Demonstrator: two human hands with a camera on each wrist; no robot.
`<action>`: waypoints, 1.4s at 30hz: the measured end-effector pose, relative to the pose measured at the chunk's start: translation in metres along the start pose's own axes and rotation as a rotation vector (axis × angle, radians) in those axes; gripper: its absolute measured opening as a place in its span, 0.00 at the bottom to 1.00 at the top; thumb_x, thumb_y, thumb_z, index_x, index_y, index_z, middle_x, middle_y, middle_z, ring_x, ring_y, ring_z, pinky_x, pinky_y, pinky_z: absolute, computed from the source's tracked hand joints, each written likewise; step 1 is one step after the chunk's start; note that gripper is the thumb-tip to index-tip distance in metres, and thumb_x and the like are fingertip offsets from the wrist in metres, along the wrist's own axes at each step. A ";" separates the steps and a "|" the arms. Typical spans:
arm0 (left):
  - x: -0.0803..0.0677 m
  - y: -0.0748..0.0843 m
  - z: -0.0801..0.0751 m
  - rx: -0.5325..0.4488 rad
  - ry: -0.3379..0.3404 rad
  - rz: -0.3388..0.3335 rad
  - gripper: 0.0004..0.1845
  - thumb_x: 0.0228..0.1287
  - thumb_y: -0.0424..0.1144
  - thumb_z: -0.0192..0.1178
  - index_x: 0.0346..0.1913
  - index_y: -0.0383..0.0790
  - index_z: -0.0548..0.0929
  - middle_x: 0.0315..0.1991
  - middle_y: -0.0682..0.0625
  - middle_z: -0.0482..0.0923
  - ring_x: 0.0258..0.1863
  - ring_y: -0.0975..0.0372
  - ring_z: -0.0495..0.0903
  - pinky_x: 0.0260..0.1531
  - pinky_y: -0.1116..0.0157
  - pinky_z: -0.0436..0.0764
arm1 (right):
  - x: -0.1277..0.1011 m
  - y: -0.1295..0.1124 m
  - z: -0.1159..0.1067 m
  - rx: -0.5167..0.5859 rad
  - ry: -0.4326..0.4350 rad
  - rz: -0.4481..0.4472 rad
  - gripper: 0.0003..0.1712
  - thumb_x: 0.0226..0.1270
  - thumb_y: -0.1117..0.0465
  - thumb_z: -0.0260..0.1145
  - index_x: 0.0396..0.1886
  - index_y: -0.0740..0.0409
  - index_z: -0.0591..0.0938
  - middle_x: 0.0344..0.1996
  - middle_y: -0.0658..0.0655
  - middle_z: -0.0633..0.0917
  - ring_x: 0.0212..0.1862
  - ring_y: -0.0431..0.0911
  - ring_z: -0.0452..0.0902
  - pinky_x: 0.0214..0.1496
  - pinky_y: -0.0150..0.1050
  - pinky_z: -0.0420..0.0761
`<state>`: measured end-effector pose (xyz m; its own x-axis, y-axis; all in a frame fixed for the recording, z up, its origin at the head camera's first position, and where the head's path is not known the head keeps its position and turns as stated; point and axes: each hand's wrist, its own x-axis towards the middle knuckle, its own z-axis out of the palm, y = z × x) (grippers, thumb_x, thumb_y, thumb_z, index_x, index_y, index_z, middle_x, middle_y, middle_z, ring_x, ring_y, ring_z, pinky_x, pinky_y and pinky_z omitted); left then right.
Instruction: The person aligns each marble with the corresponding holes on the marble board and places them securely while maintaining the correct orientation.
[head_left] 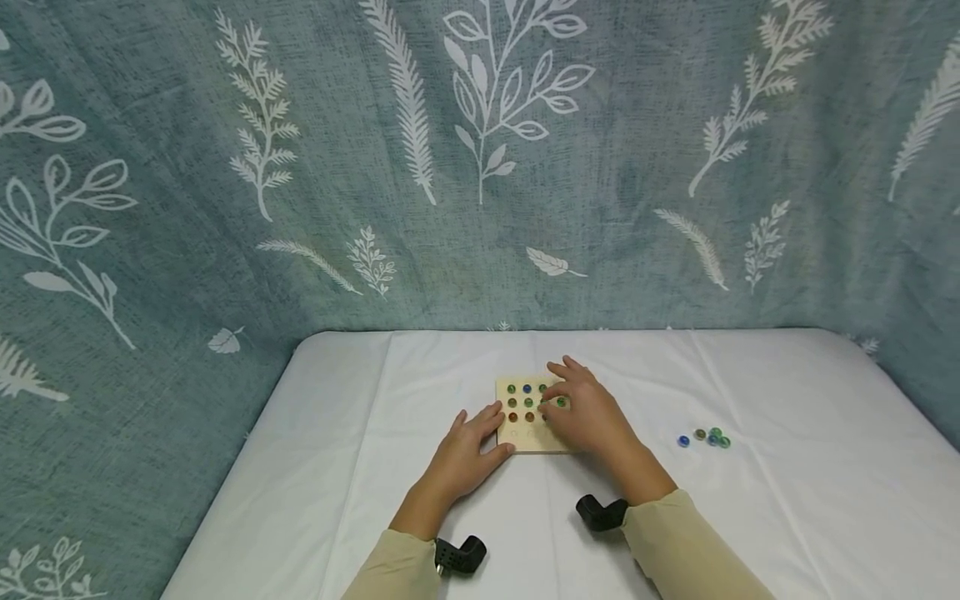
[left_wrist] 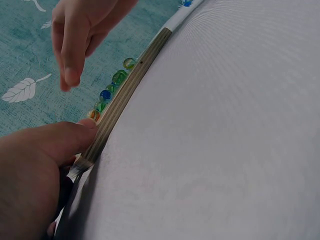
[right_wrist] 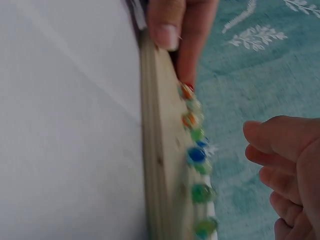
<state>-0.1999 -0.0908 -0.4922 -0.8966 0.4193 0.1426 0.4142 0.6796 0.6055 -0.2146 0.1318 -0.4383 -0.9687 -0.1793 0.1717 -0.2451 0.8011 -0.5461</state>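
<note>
- Broadly, I see the table (head_left: pixel 787 400) under a white cloth filling the lower part of my head view, with a teal leaf-print curtain (head_left: pixel 300 208) hanging behind it.
- Next in size are the beige sleeves (head_left: pixel 690 550) on both forearms, each with a black wrist camera mount (head_left: pixel 600 512) beside the cuff.
- At the middle of the table I see the wooden board (head_left: pixel 528 437), lying flat, a square slab with rows of shallow holes.
- My left hand (head_left: pixel 468 450) rests at the board's left edge; the left wrist view shows its thumb (left_wrist: pixel 60 140) pressed against the plywood rim, the other fingers lying straight and relaxed on the cloth.
- My right hand (head_left: pixel 588 412) hovers over the board's right half, its fingers loosely curled downward; I cannot tell whether the fingertips pinch a marble.
- On the board sit the glass marbles (head_left: pixel 527 402), green, blue and orange, filling the far rows, while the near rows show bare wood.
- Well apart, to the right on the cloth, I see the loose marbles (head_left: pixel 705 437) in a small cluster, blue, brownish and green, touching or just beside one another.
</note>
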 end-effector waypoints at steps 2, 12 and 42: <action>0.000 0.000 0.000 -0.003 -0.002 -0.007 0.32 0.67 0.52 0.61 0.70 0.41 0.71 0.74 0.55 0.63 0.74 0.62 0.61 0.79 0.53 0.47 | -0.003 0.006 -0.010 -0.001 0.019 0.006 0.14 0.62 0.55 0.71 0.42 0.59 0.89 0.70 0.59 0.71 0.77 0.58 0.52 0.76 0.62 0.57; 0.000 0.002 0.001 -0.007 0.000 -0.033 0.33 0.67 0.52 0.61 0.71 0.44 0.70 0.74 0.57 0.62 0.74 0.63 0.61 0.79 0.55 0.46 | -0.033 0.051 -0.060 0.021 0.089 0.079 0.19 0.66 0.54 0.68 0.48 0.64 0.87 0.72 0.62 0.67 0.78 0.59 0.49 0.71 0.68 0.61; -0.003 0.005 0.003 -0.022 0.004 -0.034 0.33 0.67 0.52 0.61 0.71 0.42 0.71 0.74 0.56 0.62 0.74 0.62 0.61 0.79 0.54 0.47 | -0.106 0.172 -0.104 0.035 0.138 0.397 0.30 0.70 0.44 0.62 0.51 0.68 0.83 0.71 0.71 0.65 0.74 0.70 0.51 0.68 0.75 0.54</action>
<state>-0.1952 -0.0868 -0.4922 -0.9106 0.3940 0.1247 0.3800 0.6797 0.6274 -0.1495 0.3478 -0.4651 -0.9744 0.2191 0.0495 0.1423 0.7726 -0.6188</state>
